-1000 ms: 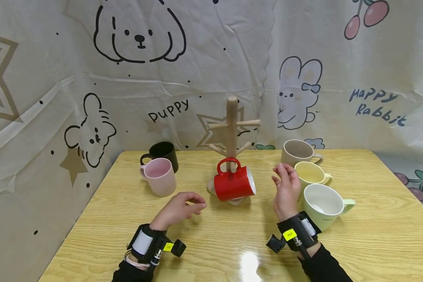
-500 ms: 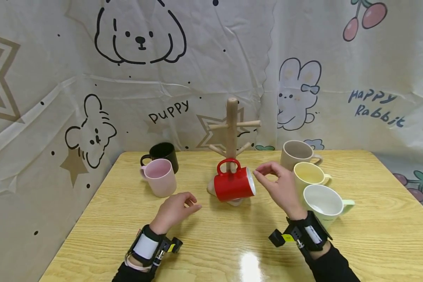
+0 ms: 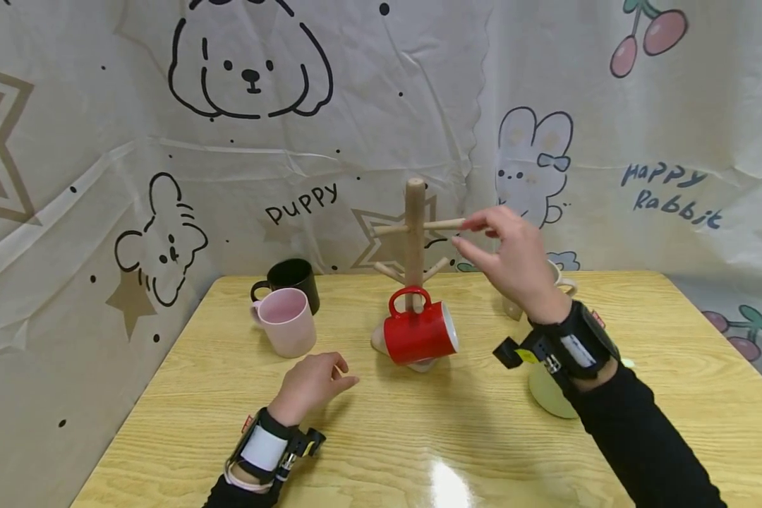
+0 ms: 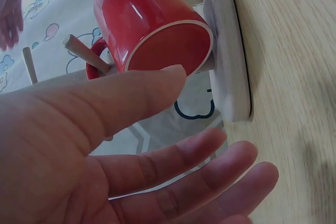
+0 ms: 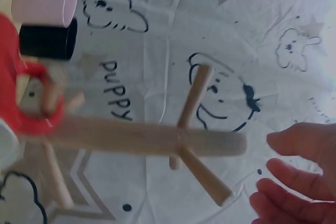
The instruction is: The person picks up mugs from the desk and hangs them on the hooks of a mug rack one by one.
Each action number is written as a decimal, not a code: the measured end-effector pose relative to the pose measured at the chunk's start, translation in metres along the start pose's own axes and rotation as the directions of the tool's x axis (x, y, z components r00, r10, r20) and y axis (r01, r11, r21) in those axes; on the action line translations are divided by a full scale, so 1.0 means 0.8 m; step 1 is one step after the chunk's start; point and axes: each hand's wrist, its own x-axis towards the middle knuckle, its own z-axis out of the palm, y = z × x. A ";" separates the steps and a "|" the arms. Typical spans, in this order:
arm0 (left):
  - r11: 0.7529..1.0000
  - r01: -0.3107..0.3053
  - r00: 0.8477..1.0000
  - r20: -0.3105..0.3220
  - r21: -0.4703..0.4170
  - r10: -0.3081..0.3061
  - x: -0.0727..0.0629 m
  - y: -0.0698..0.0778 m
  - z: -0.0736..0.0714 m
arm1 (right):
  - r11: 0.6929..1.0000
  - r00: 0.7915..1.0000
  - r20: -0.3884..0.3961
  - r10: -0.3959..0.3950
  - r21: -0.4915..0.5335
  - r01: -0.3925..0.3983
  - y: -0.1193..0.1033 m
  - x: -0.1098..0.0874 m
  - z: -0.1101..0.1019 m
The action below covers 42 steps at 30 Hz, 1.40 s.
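Observation:
A wooden mug tree stands mid-table, with a red mug hanging by its handle from a low front peg, mouth tilted to the right. My right hand is raised beside the upper right peg; thumb and fingers are apart, and the fingertips overlap the peg's end in the head view. In the right wrist view, its fingers show a gap from the post and pegs. My left hand is low over the table, left of the tree, fingers loosely bent around nothing; the left wrist view shows its thumb in front of the red mug.
At the left stand a pink mug and a black mug behind it. On the right, my forearm partly covers a pale green mug and a taupe mug. A printed cloth hangs behind the table.
My right hand has moved from beside the right-hand mugs, past the red mug's mouth, up to the upper right peg. My left hand has shifted slightly down and left. The red mug stays put.

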 end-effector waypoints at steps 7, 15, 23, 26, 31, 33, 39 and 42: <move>1.000 -0.017 1.000 0.006 0.007 0.017 0.000 -0.001 0.001 | 0.996 0.962 0.266 0.068 0.030 -0.079 0.009 0.075 -0.008; 1.000 -0.022 1.000 0.023 0.005 0.021 0.000 0.001 0.002 | 0.956 0.843 0.532 0.081 0.199 -0.218 0.010 0.115 0.007; 1.000 -0.029 0.999 0.020 0.008 0.029 -0.002 0.001 0.002 | 0.912 0.800 0.599 0.041 0.304 -0.274 0.018 0.128 0.020; 1.000 -0.020 0.999 0.029 0.009 0.020 -0.003 0.001 0.001 | 0.891 0.789 0.614 0.004 0.356 -0.282 0.022 0.129 0.022; 1.000 -0.017 0.999 0.043 0.010 0.017 -0.002 0.002 0.002 | 0.863 0.778 0.626 -0.052 0.420 -0.280 0.028 0.129 0.026; 1.000 -0.019 0.999 0.044 0.009 0.019 -0.002 0.002 0.002 | 0.861 0.780 0.621 -0.076 0.435 -0.262 0.030 0.129 0.027; 1.000 -0.026 0.999 0.042 0.004 0.025 -0.002 0.002 0.003 | 0.871 0.800 0.588 -0.121 0.449 -0.198 0.035 0.131 0.032; 1.000 -0.028 0.998 0.048 0.003 0.028 -0.002 0.002 0.003 | 0.878 0.810 0.575 -0.119 0.441 -0.184 0.036 0.131 0.033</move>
